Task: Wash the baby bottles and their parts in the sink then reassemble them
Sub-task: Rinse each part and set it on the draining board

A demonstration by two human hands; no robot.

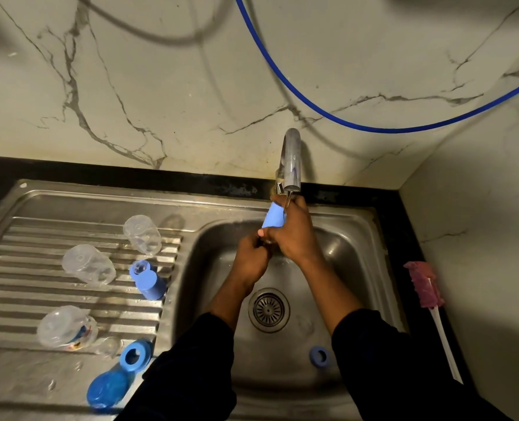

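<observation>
Dark sleeves (191,366) reach over the sink (353,247), whose basin holds a blue ring (319,357) at 4 o'clock from the drain (268,309). Under the faucet (291,159) at 12 o'clock, the right hand (294,235) grips a light-blue bottle part (272,216). The left hand (252,259) curls just beneath; its hold is unclear. Clear bottles (88,264) lie at 9 o'clock.

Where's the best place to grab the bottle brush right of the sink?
Grip the brush's white handle from above, near its middle. It lies flat on the black counter, pointing toward you, while the pink head sits at the far end.
</observation>
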